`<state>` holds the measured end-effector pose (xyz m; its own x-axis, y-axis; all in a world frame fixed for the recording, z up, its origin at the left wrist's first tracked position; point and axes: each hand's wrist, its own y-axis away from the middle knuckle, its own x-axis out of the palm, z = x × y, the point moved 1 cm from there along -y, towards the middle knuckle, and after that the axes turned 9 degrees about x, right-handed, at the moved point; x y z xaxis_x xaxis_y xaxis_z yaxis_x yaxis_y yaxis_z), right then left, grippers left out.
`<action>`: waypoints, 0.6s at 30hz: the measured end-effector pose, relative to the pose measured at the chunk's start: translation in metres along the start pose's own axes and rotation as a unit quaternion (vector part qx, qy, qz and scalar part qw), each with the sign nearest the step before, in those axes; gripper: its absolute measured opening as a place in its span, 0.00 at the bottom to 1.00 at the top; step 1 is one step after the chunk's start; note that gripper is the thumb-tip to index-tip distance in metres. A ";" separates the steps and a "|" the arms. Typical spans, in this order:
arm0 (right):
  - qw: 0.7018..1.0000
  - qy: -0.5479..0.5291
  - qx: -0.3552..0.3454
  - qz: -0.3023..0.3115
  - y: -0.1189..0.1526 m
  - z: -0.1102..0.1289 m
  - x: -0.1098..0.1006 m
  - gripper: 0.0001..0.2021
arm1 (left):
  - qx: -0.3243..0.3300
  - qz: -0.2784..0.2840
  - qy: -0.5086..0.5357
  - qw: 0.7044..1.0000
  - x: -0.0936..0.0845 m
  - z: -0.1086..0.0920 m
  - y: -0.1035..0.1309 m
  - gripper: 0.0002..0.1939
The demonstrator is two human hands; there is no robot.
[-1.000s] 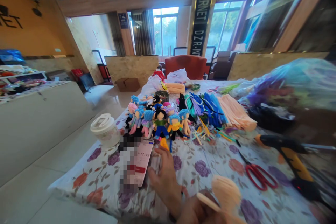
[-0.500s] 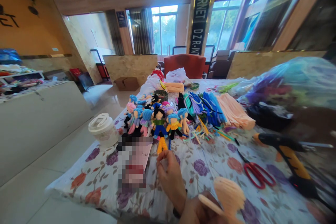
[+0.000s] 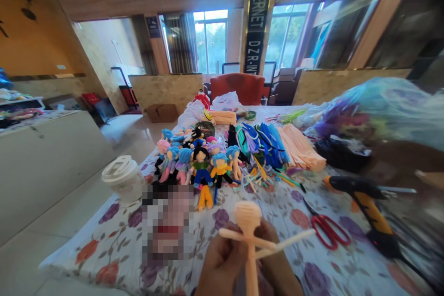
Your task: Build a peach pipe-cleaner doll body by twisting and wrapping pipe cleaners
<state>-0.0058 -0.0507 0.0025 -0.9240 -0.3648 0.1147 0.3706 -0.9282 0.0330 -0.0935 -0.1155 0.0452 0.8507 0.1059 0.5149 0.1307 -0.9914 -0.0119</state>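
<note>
Grasping one peach fuzzy figure [image 3: 247, 216], upright above the near edge of the flower-printed worktop [image 3: 277, 210].
Left hand [image 3: 222, 256] closed on the figure at its arm and body; right hand [image 3: 277, 263] gripping from the other side, fingertips hidden. Item: pale stem [image 3: 298, 242], slanting out across the right hand. Right of the hands: red-handled scissors [image 3: 329, 230], then a black-and-yellow glue gun [image 3: 373, 208]. Ahead: yellow fuzzy piece [image 3: 205, 198]; at left, lidded white cup [image 3: 123, 185]. Beyond: clustered small dolls [image 3: 200, 166], beside them blue stems [image 3: 274, 145] and peach stems [image 3: 301, 148]. Farthest: red chair [image 3: 237, 89].
</note>
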 end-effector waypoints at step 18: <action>0.993 -0.022 0.114 -0.015 0.033 0.027 -0.056 0.15 | 0.026 -0.017 -0.152 0.988 0.013 0.025 -0.027 0.10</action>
<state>0.0606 -0.0590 0.0241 -0.9319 -0.3291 0.1524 0.3591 -0.8960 0.2611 -0.0736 -0.0851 0.0309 0.9578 0.1647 0.2355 0.1806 -0.9824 -0.0475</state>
